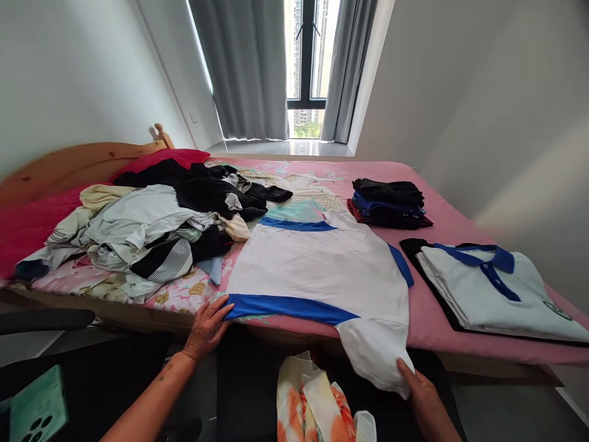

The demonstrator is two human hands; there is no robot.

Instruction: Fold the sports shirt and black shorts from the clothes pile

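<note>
A white shirt with blue side panels (317, 258) lies spread face down across the bed's front edge, its collar end pointing right. My left hand (209, 326) is at the shirt's near left corner, fingers closed over the blue strip by the hem; its thumb is hidden. At the other end, my right hand (419, 388) pinches the cuff of the near sleeve between thumb and fingers. That sleeve hangs over the bed edge toward me. The far sleeve, with a blue band, lies on the sheet.
A tangled heap of clothes (138, 224) covers the bed's left side. Folded dark clothes (389, 202) are stacked at the back right, and folded white polo shirts (497, 294) at the front right. Below are a patterned cloth (317, 405) and a green phone (39, 405).
</note>
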